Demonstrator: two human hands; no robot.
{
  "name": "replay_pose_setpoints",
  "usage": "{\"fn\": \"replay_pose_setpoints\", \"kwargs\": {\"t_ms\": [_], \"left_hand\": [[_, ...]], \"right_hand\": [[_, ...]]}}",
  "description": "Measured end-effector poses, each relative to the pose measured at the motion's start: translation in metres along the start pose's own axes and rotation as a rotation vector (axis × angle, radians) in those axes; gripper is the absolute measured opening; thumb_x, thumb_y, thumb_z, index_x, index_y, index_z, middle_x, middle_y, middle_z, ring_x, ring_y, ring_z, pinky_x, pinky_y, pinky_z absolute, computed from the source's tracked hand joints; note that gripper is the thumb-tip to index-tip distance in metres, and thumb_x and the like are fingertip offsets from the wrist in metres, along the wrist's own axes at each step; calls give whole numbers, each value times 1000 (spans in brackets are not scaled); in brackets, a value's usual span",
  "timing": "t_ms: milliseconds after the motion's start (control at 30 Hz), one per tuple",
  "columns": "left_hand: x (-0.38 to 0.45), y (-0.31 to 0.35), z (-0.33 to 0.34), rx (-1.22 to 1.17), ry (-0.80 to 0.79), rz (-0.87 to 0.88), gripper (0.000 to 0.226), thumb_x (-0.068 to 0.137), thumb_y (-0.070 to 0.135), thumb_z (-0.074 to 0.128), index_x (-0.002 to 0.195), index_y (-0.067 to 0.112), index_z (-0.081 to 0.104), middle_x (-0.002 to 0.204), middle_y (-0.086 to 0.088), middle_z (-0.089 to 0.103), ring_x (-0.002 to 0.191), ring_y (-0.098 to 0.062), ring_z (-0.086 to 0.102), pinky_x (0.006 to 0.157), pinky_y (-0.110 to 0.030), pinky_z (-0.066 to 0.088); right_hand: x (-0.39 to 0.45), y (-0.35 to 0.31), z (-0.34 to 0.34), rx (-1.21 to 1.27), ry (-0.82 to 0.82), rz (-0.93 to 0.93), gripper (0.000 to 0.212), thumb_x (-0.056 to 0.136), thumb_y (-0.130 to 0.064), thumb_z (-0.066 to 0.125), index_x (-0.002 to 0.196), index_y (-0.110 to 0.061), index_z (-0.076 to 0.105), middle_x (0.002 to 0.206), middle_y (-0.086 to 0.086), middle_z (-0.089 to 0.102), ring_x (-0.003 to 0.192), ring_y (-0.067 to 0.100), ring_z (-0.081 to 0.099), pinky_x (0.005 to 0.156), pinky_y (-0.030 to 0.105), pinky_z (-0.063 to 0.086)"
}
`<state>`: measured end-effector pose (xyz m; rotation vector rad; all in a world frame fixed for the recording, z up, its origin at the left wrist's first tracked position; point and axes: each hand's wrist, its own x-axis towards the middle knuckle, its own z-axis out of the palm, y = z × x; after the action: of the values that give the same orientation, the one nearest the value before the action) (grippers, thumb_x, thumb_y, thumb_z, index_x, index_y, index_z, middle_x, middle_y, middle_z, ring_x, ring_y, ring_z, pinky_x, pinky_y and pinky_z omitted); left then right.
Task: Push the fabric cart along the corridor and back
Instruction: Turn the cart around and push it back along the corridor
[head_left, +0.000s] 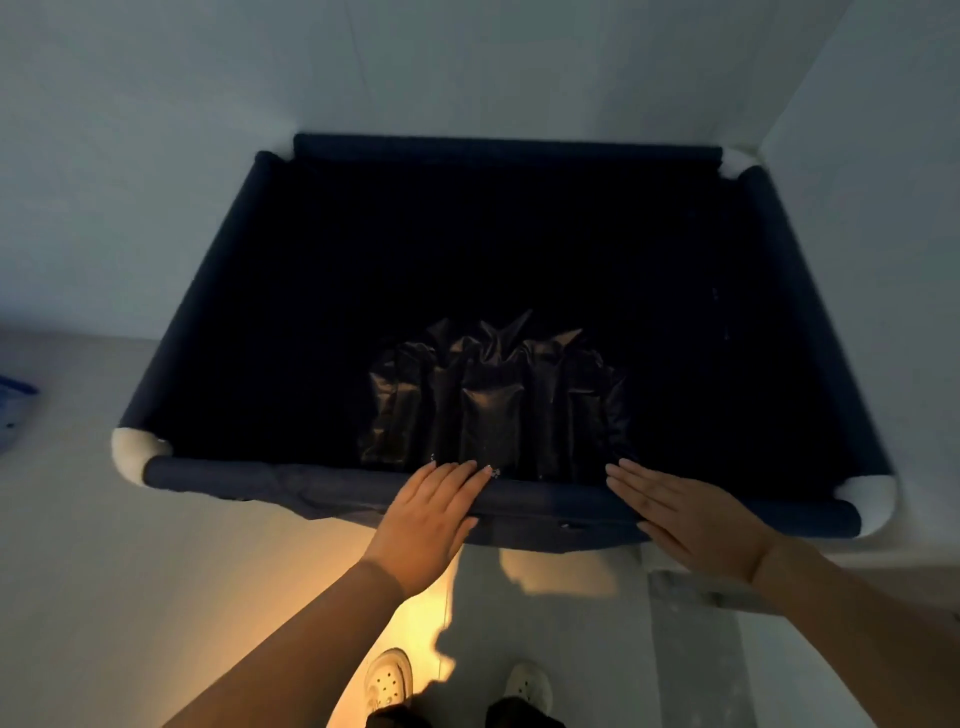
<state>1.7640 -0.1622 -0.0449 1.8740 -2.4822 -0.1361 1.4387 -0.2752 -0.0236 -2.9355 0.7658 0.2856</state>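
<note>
The fabric cart (218, 478) is a large dark blue cloth bin with white padded corners, filling the middle of the head view. Its inside is deep and dark, with a bundle of shiny black bags (493, 400) against the near wall. My left hand (431, 519) lies flat on the near rim, fingers together and stretched out over it. My right hand (685, 519) rests flat on the same rim further right, fingers straight and pointing left. Neither hand curls around the rim.
White walls stand on the left (130, 182) and on the right (883, 156), meeting behind the cart. The pale floor (156, 597) has a warm patch of light near my white shoes (387, 680). Something blue (13, 410) shows at the left edge.
</note>
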Motion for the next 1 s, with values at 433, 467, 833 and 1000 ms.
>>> {"fn": "replay_pose_setpoints", "kwargs": {"t_ms": [433, 467, 833, 1000], "left_hand": [[-88, -138, -103, 56, -51, -197, 60, 100, 43, 22, 149, 16, 1, 158, -3, 3, 143, -18, 3, 115, -33, 1], [-101, -153, -114, 52, -34, -203, 59, 100, 42, 24, 149, 16, 3, 158, -3, 4, 143, -17, 4, 115, -33, 0], [-208, -290, -158, 34, 28, -275, 58, 100, 41, 24, 149, 18, 2, 158, -3, 3, 143, -16, 3, 114, -31, -3], [-187, -343, -157, 35, 52, -226, 57, 101, 38, 24, 149, 16, 3, 158, -3, 5, 143, -15, 0, 113, -30, -7]], "right_hand": [[155, -177, -78, 155, 178, 32, 54, 100, -33, 35, 148, -19, 14, 154, -8, 6, 141, 8, -4, 115, 30, 0], [171, -193, -83, 187, 176, 34, 55, 100, -36, 30, 149, -23, 8, 153, -12, -3, 140, 4, -12, 113, 26, -6], [337, -345, -134, 283, 312, 30, 58, 99, -34, 35, 149, -17, 9, 157, -4, 2, 138, 5, -14, 111, 20, -6], [394, -366, -148, 376, 350, 86, 60, 98, -31, 42, 148, -17, 13, 155, -6, 3, 142, 7, -5, 114, 22, 4]]}}
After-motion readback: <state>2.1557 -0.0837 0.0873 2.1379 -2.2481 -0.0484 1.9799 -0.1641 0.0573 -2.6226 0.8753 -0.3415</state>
